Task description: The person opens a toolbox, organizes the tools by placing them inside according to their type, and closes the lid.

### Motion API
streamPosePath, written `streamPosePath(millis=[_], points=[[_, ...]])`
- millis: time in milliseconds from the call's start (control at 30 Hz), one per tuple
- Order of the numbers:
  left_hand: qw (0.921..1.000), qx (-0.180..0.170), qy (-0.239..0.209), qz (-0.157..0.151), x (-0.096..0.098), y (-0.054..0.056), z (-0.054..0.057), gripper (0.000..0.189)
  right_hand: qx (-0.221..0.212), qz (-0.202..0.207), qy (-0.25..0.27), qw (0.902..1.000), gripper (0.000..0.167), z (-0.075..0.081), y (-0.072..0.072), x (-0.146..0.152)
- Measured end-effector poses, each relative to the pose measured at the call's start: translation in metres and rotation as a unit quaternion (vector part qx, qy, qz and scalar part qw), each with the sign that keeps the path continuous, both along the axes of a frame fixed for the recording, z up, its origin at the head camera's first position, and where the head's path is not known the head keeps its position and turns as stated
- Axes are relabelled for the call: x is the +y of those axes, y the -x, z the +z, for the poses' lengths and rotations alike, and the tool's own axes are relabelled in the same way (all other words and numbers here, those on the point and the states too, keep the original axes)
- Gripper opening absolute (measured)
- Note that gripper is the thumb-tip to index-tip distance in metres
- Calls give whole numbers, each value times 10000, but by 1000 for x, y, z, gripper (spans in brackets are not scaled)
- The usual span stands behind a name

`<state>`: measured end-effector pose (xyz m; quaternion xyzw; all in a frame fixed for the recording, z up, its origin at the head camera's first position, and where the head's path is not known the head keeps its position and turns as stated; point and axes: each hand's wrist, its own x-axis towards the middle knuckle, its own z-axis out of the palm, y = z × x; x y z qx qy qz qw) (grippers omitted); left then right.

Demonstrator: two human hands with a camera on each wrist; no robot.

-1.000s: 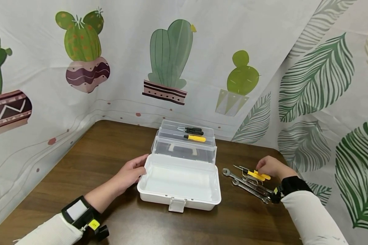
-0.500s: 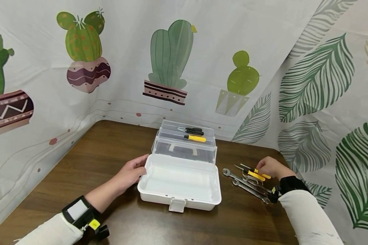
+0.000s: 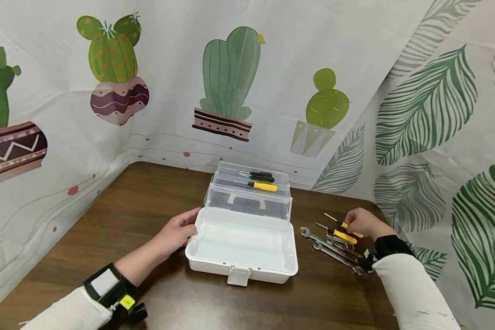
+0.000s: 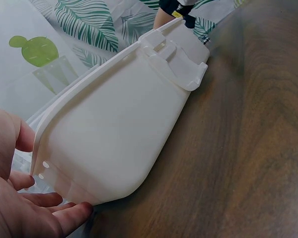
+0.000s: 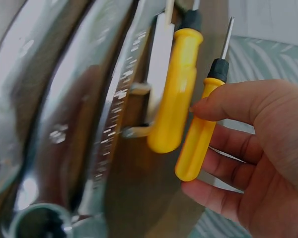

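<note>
Indoors, room type unclear: brown wood-grain table hemmed by cactus-print cloth, leaf-print cloth.

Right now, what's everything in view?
Table: one, brown, underneath
Toolbox: one, white, mid-table
Tiers: three, clear, behind toolbox
Black screwdrivers: at least two, black, tiers
Stored screwdriver: one, yellow, tiers
Loose screwdriver: one, yellow, table's right
Held screwdriver: one, yellow, far right
Wrenches: at least two, silver, table's right
Metal pieces: count unclear, pale, by wrenches
Printed cloth: count unclear, patterned white, behind
Wristbands: two, black, either side
Sleeves: two, white, either side
Left hand: one, bare, gripping toolbox
Right hand: one, bare, pinching held screwdriver
</note>
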<state>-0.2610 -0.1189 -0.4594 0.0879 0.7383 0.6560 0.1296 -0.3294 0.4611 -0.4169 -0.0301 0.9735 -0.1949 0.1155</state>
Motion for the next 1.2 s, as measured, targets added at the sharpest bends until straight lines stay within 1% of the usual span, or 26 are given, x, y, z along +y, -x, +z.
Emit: streamPosePath(millis=[167,367,567,700,900,1067,1200], points=[[10000,-27,-25,2,0,0,0,68,164,166,25,9997,19,18,5,-9],[10000,-21,-39,-41,0,0,0,68,487,610,-16,9969,22,42,14,-23],[9999,-36,-92,-60,0,0,-1,68,827,952,-12,9920,17,69,20,-45],[9999,-23,-80,-60,0,0,0,68,980,1119,-114,9888,18,93,21,-66],[10000,-8,-35,-43,0,0,1,68,1064,1325,-247,9851,21,127,26,-100],[10000,-7,-22,-35,0,0,1,68,1105,1571,-388,9806,19,144,31,-130],[10000,2,1,-20,0,0,0,67,1065,1873,-556,9749,21,151,34,-157]])
